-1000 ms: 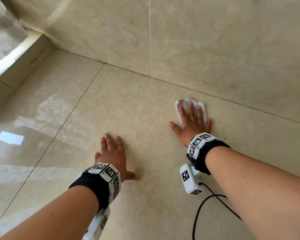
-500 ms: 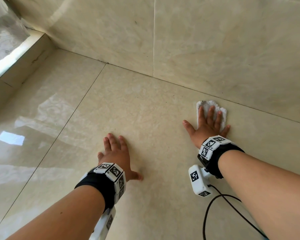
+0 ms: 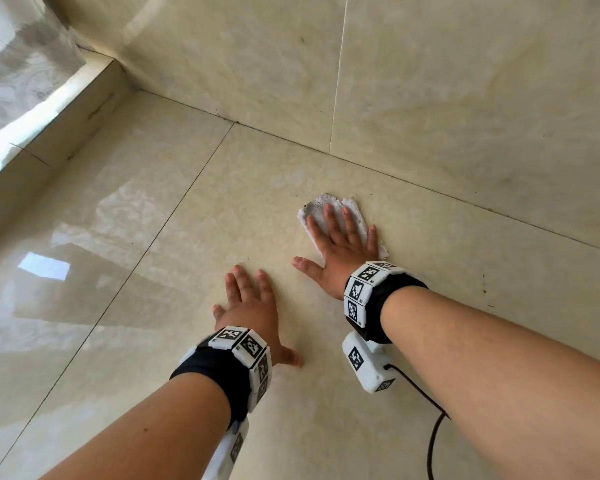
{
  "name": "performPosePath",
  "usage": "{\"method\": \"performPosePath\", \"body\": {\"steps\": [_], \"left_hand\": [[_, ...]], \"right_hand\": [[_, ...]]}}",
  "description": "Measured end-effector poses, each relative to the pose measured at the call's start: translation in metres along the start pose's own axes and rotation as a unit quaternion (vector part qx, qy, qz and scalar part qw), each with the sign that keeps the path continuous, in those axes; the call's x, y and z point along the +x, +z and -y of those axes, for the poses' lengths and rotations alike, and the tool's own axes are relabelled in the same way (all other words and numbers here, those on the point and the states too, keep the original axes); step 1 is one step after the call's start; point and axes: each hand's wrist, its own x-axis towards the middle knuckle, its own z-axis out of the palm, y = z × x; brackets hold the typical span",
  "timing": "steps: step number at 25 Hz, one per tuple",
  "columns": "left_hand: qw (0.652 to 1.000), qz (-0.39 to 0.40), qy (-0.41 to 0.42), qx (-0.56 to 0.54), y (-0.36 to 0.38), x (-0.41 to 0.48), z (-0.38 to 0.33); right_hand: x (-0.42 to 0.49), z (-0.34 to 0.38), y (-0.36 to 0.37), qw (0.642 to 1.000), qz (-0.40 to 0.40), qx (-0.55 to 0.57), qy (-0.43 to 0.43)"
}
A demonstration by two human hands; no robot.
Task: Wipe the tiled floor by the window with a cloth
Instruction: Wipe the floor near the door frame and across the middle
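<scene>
The white cloth [image 3: 329,213] lies flat on the tiled floor [image 3: 187,220] near the wall [image 3: 465,98], pinned under the right hand [image 3: 340,251], fingers spread to press it down. The left hand [image 3: 250,306] rests open and empty beside it, likely bracing the person's weight.

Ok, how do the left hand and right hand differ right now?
The right hand lies flat on a white cloth, pressing it to the floor; the left hand rests on bare tile with nothing under it. The right hand sits farther forward, nearer the wall; the left hand is closer to the person. Both are palm-down with fingers spread, and both wrists wear black bands with printed markers.
</scene>
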Motion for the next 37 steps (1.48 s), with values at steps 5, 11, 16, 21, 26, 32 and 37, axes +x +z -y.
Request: {"method": "performPosePath", "body": {"steps": [5, 11, 16, 21, 26, 32, 37], "left_hand": [[1.000, 0.006, 0.006, 0.002, 0.005, -0.005, -0.004], [1.000, 0.006, 0.018, 0.002, 0.004, -0.009, -0.017], [1.000, 0.015, 0.025, 0.001, 0.011, -0.021, -0.018], [1.000, 0.009, 0.023, 0.012, 0.008, -0.030, -0.002], [1.000, 0.017, 0.012, 0.012, 0.016, -0.036, 0.021], [1.000, 0.012, 0.011, 0.015, 0.032, -0.042, 0.033], [1.000, 0.008, 0.013, 0.005, 0.036, -0.043, 0.024]], "right_hand": [[0.002, 0.001, -0.003, 1.000, 0.015, 0.002, 0.000], [0.005, -0.016, -0.025, 0.998, 0.010, 0.025, 0.053], [-0.012, -0.036, -0.032, 0.992, 0.009, 0.023, 0.125], [-0.032, -0.052, -0.026, 0.982, -0.031, 0.051, 0.178], [-0.049, -0.052, -0.003, 0.967, -0.044, 0.083, 0.236], [-0.088, -0.070, 0.014, 0.944, -0.069, 0.098, 0.307], [-0.108, -0.087, 0.008, 0.933, -0.066, 0.101, 0.338]]}}
